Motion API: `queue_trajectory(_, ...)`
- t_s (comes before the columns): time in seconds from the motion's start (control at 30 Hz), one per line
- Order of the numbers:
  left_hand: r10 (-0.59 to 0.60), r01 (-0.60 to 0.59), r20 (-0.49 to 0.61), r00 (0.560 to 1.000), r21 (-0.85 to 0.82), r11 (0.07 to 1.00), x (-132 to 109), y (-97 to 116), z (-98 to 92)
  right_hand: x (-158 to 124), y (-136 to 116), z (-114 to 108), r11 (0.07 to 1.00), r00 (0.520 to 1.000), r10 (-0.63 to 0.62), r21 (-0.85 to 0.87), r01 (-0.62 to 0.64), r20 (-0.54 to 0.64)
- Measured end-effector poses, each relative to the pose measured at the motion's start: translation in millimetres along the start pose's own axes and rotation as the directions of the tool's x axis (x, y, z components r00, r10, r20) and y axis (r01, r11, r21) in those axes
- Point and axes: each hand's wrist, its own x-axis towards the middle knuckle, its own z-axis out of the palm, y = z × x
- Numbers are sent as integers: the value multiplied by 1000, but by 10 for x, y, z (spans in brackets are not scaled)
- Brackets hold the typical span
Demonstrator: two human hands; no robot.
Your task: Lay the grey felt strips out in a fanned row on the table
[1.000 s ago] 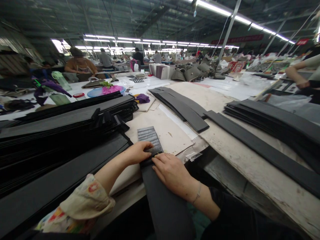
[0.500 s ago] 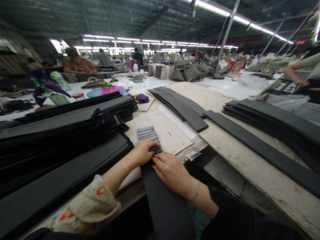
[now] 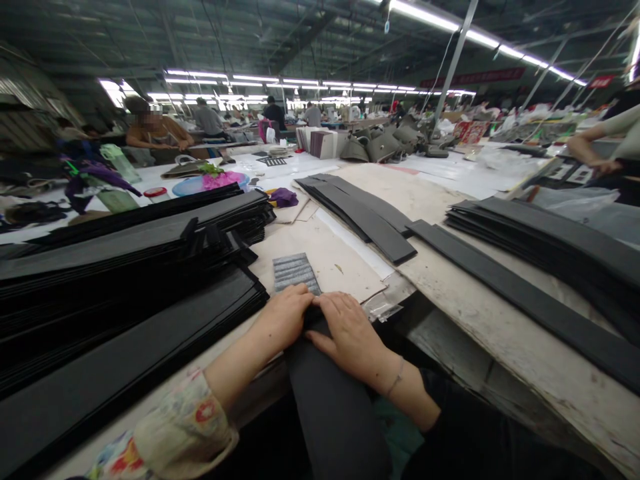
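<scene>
A long dark grey strip (image 3: 330,407) runs from the table edge down toward me. My left hand (image 3: 286,317) and my right hand (image 3: 350,333) rest side by side on its far end, fingers curled and pressing it down. Just beyond their fingertips lies a small ribbed grey piece (image 3: 293,270) on a sheet of paper (image 3: 345,263). What lies under the fingers is hidden.
Tall stacks of black strips (image 3: 130,267) fill the left side. More strips lie at centre (image 3: 365,217) and right (image 3: 550,247). A gap (image 3: 450,340) opens in the worn table beside my right hand. Other people work at far tables; a person's arm (image 3: 600,143) shows at right.
Both hands slid forward together over the strip's end and now cover the near part of the ribbed piece. My left arm has drawn closer to the right.
</scene>
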Motion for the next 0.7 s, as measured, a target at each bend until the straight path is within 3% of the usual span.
queue_trajectory(0.17, 3, -7, -55, 998, -82, 997, -3, -66, 60, 108, 163, 54, 998, 998, 46, 44, -44, -36)
queue_trajectory(0.27, -15, 7, -74, 997, -115, 993, 10, -84, 85, 165, 188, 102, 998, 999, 41, 41, -41, 17)
queue_trajectory(0.4, -25, 11, -86, 996, -159, 987, -2, -130, 38, 198, 156, 105, 996, 995, 44, -84, -36, 93)
queue_trajectory(0.6, -110, 114, 30, 993, -338, 934, -158, -333, -108, 234, 133, 16, 992, 990, -13, -123, 31, 144)
queue_trajectory(0.7, -151, 155, 39, 988, -360, 920, -214, -364, -121, 279, 142, -16, 994, 983, -34, -96, 52, 179)
